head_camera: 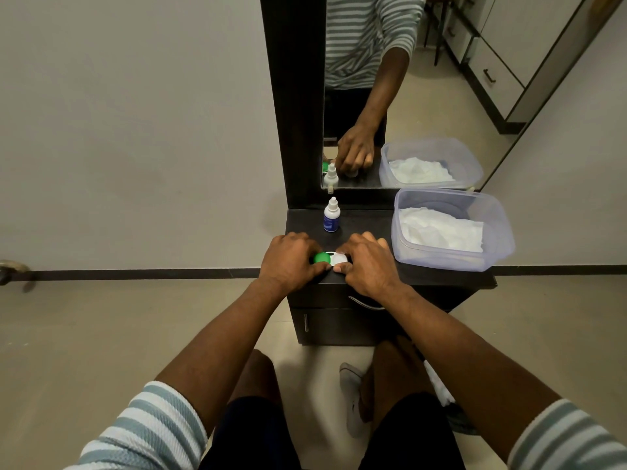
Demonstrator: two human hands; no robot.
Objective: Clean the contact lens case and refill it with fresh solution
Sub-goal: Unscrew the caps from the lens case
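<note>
A dark tabletop (373, 218) is carrying a plastic tub (502, 239) at three o'clock and a solution bottle (331, 217) at twelve. The left hand (288, 261) and right hand (368, 262) are gripping the lens case (329, 258): light, rigid, likely slippery; best held by its caps.

No readable text anywhere

Only candidate is the blue label on the solution bottle (331, 216) standing behind my hands; it carries some print, but too small and blurred to make out a word, brand or number. Its mirror (424, 79) reflection shows nothing legible either. The clear plastic container (502, 239) beside it has no visible marking
</note>
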